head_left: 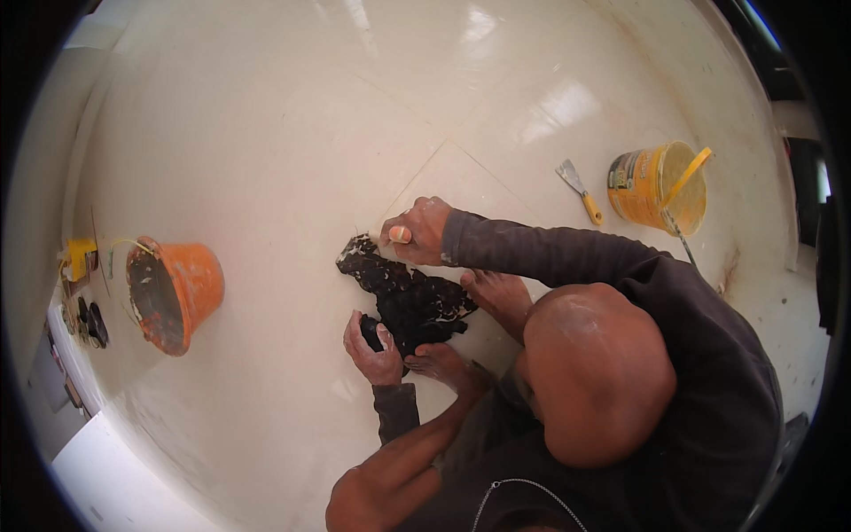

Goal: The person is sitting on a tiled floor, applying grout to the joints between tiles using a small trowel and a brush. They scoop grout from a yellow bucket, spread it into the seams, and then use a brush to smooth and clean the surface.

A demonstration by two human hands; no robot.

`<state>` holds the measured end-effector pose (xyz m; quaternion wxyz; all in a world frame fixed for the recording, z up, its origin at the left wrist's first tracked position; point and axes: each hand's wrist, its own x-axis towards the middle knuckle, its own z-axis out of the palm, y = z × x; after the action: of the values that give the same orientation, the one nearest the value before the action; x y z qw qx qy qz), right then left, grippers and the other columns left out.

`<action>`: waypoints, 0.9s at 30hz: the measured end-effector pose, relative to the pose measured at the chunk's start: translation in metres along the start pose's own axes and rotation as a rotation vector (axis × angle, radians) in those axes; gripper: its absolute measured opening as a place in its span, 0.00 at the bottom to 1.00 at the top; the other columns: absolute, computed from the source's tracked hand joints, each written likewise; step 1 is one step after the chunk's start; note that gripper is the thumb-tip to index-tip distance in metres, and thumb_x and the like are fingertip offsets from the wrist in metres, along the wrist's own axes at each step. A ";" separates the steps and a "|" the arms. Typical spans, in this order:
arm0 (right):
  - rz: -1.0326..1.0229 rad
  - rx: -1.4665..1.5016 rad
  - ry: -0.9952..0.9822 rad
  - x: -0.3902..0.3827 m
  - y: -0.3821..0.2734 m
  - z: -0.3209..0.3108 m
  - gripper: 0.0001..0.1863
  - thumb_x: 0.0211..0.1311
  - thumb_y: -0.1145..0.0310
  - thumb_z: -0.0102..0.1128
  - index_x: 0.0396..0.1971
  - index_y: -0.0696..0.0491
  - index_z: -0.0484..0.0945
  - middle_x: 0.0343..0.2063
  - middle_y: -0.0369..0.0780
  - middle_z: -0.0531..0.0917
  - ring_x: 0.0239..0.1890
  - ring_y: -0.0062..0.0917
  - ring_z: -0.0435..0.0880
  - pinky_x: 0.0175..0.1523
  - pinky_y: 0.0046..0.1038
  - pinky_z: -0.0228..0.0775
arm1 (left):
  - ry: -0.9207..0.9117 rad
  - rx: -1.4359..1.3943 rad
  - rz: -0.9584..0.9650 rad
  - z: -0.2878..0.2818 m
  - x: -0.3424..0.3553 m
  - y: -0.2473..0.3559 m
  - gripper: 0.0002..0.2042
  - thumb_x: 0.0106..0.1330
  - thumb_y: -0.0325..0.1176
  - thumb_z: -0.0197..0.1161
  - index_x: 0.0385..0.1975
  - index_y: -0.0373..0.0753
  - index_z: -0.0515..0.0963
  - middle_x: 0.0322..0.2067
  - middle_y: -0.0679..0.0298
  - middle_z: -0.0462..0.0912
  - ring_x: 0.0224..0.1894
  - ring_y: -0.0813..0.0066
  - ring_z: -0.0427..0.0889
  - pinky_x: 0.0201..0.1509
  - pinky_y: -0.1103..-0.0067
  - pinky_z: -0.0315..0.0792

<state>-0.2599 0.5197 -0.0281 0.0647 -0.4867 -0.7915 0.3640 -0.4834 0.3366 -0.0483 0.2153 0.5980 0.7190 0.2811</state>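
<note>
My right hand (424,229), dusted white, is closed round a small orange-handled tool (400,234) at the upper end of a crumpled black cloth (408,297) flecked with pale material; the tool's working end is too small to make out. My left hand (372,355) grips a dark bunched part of the cloth at its lower left. The cloth lies on the pale tiled floor (310,160), against my two bare feet (496,301).
An orange bucket (186,288) stands at left, near a small yellow container (81,257) and dark items. At upper right are a putty knife (581,191) and a yellow bucket (647,191) with a long tool leaning in it. My bent knee (372,492) is at the lower edge.
</note>
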 end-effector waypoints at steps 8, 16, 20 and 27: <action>0.168 1.024 0.449 -0.063 0.033 -0.131 0.12 0.56 0.70 0.67 0.40 0.58 0.81 0.35 0.42 0.85 0.36 0.27 0.86 0.41 0.29 0.82 | 0.063 0.003 -0.010 -0.021 0.003 -0.001 0.21 0.65 0.29 0.60 0.57 0.30 0.71 0.51 0.49 0.76 0.54 0.55 0.75 0.61 0.65 0.68; 0.400 1.035 0.759 -0.070 0.045 -0.161 0.14 0.56 0.74 0.65 0.42 0.60 0.79 0.36 0.43 0.83 0.38 0.29 0.86 0.42 0.32 0.84 | 0.013 -0.017 0.134 -0.035 0.047 0.000 0.19 0.65 0.31 0.60 0.55 0.32 0.73 0.51 0.52 0.77 0.55 0.54 0.75 0.61 0.64 0.67; 0.255 0.952 0.722 0.003 0.018 -0.171 0.14 0.57 0.72 0.66 0.42 0.63 0.79 0.36 0.43 0.83 0.39 0.30 0.86 0.43 0.32 0.84 | 0.067 0.051 0.072 -0.064 0.048 -0.028 0.19 0.64 0.29 0.60 0.55 0.33 0.74 0.50 0.51 0.78 0.54 0.52 0.75 0.61 0.65 0.67; -0.092 0.634 0.353 0.148 -0.213 -0.102 0.15 0.59 0.71 0.68 0.43 0.63 0.80 0.36 0.42 0.84 0.38 0.24 0.84 0.44 0.26 0.81 | 0.114 0.025 -0.036 -0.210 0.011 -0.128 0.18 0.63 0.30 0.60 0.54 0.37 0.75 0.50 0.52 0.78 0.53 0.52 0.75 0.60 0.63 0.67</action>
<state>-0.4441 0.6373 0.1449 0.3641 -0.4615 -0.6371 0.4985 -0.7154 0.3004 0.0247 0.1717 0.5707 0.7442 0.3016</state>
